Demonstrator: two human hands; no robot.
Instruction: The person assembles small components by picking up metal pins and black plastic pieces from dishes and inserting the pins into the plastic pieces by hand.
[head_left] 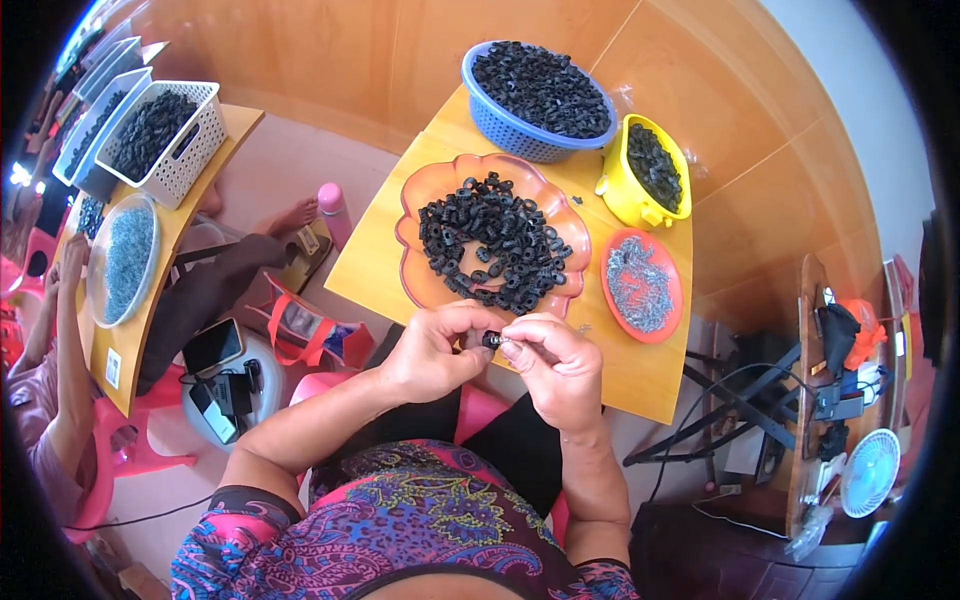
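Observation:
Both hands meet just in front of the near edge of the orange scalloped tray [413, 200]. Between thumb and fingertips, my left hand [435, 352] pinches a small black plastic part [491, 339]. My right hand [556, 368] is closed in a pinch against the part's right side, on a small silvery metal piece [506, 340] mostly hidden by the fingers. A heap of similar black ring-shaped parts [500, 245] fills the tray. To its right, a red oval plate [675, 305] holds many thin silvery metal pieces [640, 283].
At the back of the wooden table [370, 255] stand a blue basket [520, 140] and a yellow tub [630, 200], both full of black parts. On the left, another person [60, 400] sits at a second table [190, 225] with baskets. A pink bottle [334, 213] stands between.

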